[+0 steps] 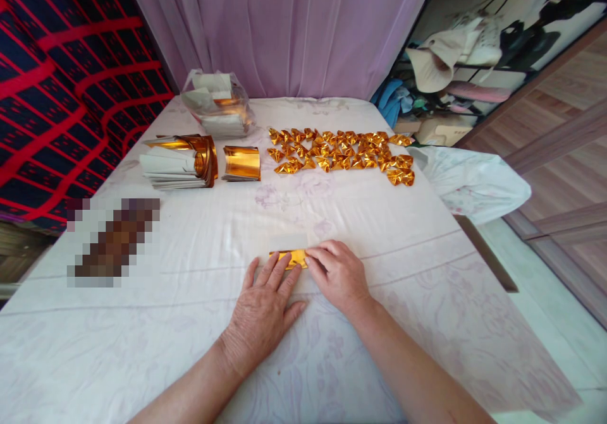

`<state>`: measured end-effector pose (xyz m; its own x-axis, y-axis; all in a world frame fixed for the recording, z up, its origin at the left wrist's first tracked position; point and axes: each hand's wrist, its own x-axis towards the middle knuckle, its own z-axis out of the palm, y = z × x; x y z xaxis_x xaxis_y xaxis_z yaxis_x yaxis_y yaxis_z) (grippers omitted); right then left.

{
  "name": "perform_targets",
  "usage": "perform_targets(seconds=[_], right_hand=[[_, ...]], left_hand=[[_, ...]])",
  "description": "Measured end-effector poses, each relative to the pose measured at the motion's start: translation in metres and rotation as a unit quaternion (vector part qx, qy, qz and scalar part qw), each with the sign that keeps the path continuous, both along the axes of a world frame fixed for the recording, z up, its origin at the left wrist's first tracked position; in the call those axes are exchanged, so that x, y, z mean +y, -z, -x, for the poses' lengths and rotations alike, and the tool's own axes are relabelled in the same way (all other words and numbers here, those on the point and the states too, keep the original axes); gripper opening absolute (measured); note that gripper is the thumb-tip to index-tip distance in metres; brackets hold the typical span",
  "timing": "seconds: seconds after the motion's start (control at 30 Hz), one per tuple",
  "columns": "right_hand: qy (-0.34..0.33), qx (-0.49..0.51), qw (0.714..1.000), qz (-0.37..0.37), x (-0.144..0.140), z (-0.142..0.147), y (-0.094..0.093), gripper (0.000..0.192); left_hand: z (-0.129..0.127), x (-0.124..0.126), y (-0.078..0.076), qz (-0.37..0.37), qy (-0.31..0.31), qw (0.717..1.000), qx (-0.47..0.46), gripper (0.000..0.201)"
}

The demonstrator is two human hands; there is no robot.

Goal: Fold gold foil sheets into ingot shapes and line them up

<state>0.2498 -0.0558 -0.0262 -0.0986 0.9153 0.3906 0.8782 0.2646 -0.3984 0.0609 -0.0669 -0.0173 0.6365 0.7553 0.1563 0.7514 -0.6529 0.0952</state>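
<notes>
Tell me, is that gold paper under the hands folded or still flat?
Partly folded. The gold paper shows only a narrow gold strip with a white flap turned up behind it, and both hands, left and right, press on it.

Foil sheet (290, 256) on the bench (190, 323) under both hands, folded foil pieces (341, 152) behind it, paper stacks (183, 162) rear left, plastic bag (219, 105) behind those

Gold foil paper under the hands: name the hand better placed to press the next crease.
Probably the right hand: its fingertips already sit on the small gold foil paper sheet, while the left hand lies flat at its lower left edge, holding it down.
</notes>
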Motion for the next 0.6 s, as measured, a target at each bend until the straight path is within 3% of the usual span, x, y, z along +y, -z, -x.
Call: perform_targets(seconds=[0.6], right_hand=[[0.013, -0.058, 0.998, 0.021, -0.0008, 0.0067, -0.0047, 0.013]], left_hand=[[0.0044, 0.0, 0.0073, -0.016, 0.012, 1.0, -0.003, 0.057]])
